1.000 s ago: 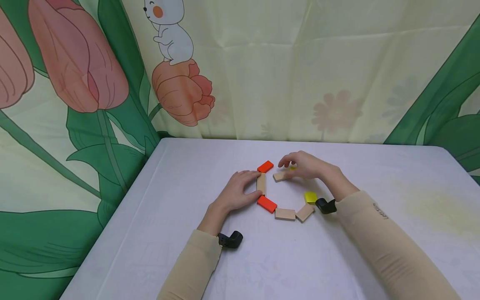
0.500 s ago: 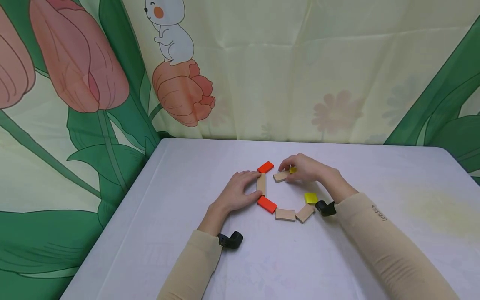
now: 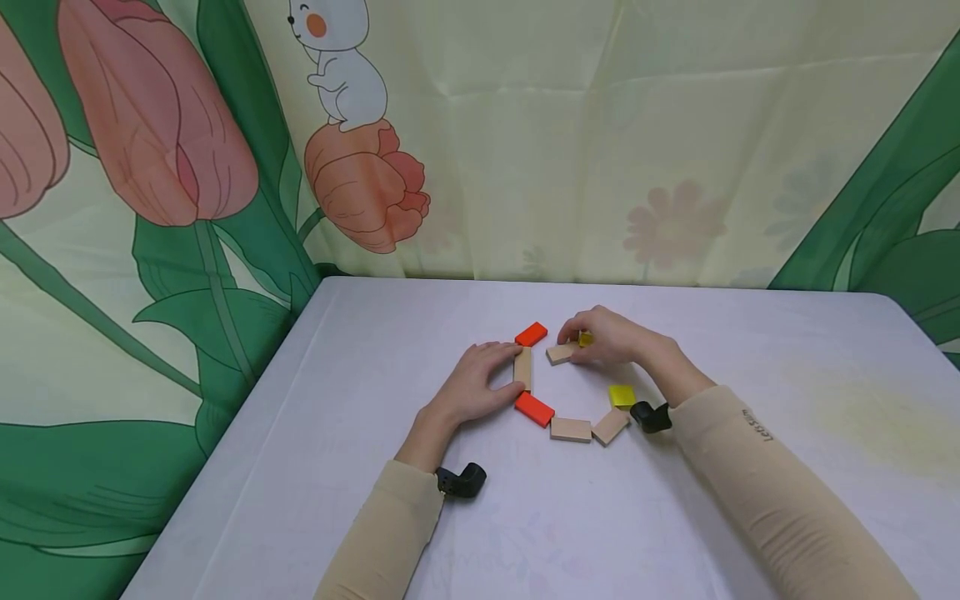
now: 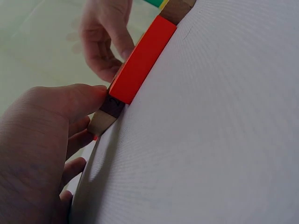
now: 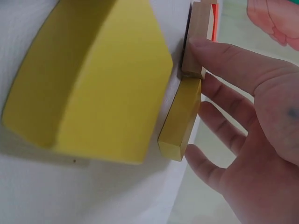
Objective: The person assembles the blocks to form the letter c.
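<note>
My left hand (image 3: pixel 474 382) holds a plain wooden block (image 3: pixel 522 368) at the left of a ring of flat blocks, thumb at its near end and fingertips at its far end. A red block (image 3: pixel 531 334) lies beyond it and another red block (image 3: pixel 535 409) nearer, by the thumb. My right hand (image 3: pixel 611 335) pinches a second plain wooden block (image 5: pixel 195 42) at the back of the ring, thumb on the inner side. A yellow block (image 5: pixel 180 121) sits end to end with that block, beside the right fingers; the head view mostly hides it.
Along the front of the ring lie two more wooden blocks, one flat (image 3: pixel 571 429) and one angled (image 3: pixel 611 426). Another yellow block (image 3: pixel 621 396) lies at the right, close to the right wrist's black camera (image 3: pixel 651 416). A white-covered table (image 3: pixel 360 417) ends at a printed curtain (image 3: pixel 525 167).
My right hand has lowered slightly and its fingers have closed in on the wooden block, uncovering more of the yellow one beside it. The left hand stays where it was.
</note>
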### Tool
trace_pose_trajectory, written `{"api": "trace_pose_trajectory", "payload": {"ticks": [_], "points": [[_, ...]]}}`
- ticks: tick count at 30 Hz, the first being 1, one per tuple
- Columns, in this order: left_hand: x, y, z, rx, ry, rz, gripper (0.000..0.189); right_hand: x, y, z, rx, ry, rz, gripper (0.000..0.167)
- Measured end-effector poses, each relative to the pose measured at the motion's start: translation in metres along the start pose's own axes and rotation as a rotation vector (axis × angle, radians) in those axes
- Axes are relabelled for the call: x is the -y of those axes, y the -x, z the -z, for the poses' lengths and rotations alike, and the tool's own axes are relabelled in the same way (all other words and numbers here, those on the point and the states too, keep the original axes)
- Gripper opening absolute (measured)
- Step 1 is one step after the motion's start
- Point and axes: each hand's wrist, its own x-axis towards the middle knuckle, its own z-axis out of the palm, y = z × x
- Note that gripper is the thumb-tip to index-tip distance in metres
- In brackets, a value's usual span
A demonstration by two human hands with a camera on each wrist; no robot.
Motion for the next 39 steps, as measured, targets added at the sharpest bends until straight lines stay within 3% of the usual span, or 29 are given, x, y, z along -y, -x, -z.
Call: {"api": "trace_pose_trajectory", "payload": {"ticks": [13,24,39], "points": [[0.001,0.002,0.0,-0.015,0.003,-0.032,0.059,0.0,-0.002,0.009,-0.086,0.021,0.029,0.022],[0.001,0.001,0.0,-0.01,0.015,-0.032,0.06,-0.004,-0.009,0.017,-0.162,-0.023,-0.048,0.025],[0.002,0.001,0.0,-0.01,0.012,-0.03,0.059,-0.008,-0.02,0.016,-0.148,-0.047,-0.132,0.028]]}}
